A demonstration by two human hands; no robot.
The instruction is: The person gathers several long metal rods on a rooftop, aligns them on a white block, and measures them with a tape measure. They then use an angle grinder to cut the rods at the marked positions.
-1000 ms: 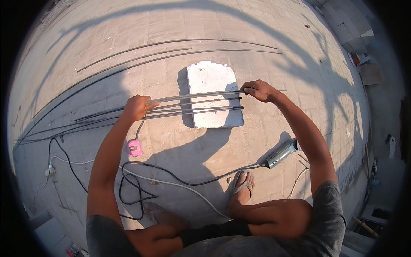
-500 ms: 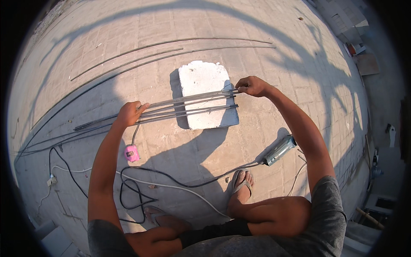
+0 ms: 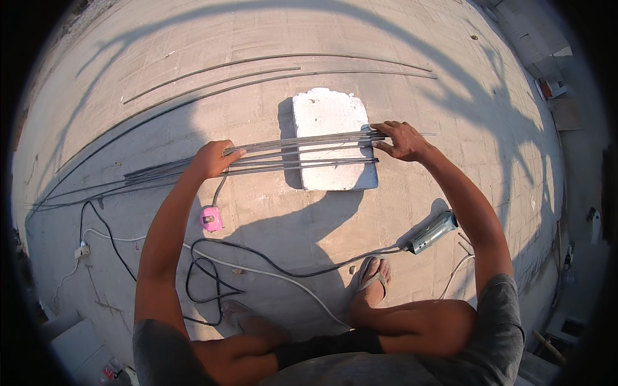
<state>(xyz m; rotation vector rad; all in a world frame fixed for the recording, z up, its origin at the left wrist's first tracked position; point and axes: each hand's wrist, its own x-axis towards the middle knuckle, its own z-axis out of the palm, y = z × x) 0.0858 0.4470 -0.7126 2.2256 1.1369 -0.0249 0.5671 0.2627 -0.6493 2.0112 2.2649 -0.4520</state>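
Several thin dark metal rods point(image 3: 322, 139) lie across a white block point(image 3: 329, 112), their right ends close to the block's right edge. My left hand point(image 3: 217, 159) is closed around the upper rods, left of the block, with the thumb along the top. At the right ends, my right hand point(image 3: 405, 141) has its thumb and fingers on either side of the upper rods, gripping them. A few lower rods rest on the block just below this group. Toward the left, the rods run on over the paving in a loose fan.
Longer rods point(image 3: 277, 59) lie on the paving beyond the block. A pink tape measure point(image 3: 210, 219) sits below my left hand. At right, near my foot, lies an angle grinder point(image 3: 432, 233); its black cord point(image 3: 277, 267) loops across the ground beside a white cable point(image 3: 283, 283).
My right hand has changed from a bunched pinch to thumb and fingers spread around the rod ends. The upper rods now lie closer together. The whole view has shifted slightly.
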